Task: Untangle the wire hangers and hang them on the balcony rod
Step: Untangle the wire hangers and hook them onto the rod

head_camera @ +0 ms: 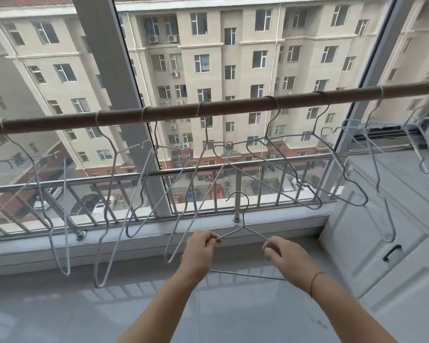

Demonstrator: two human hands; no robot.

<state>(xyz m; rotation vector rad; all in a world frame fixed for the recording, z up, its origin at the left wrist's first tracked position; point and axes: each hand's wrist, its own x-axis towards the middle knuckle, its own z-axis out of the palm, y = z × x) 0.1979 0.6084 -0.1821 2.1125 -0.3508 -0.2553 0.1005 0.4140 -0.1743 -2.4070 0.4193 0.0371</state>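
L hand (pixel 200 248): pinched wire hanger (pixel 243 219) shoulder, hook up for hanging.
R hand (pixel 285 258): pinched other shoulder for balance.
Balcony rod (pixel 233 105): above, w/ hung hangers (pixel 317 206).

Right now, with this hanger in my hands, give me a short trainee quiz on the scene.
1. True or false: the held hanger is off the rod.
2. Left hand, right hand: which grips it? A left, B right, C both.
3. Fill in: the wristband is on the ___ wrist.
Key: 1 true; 2 C; 3 right.
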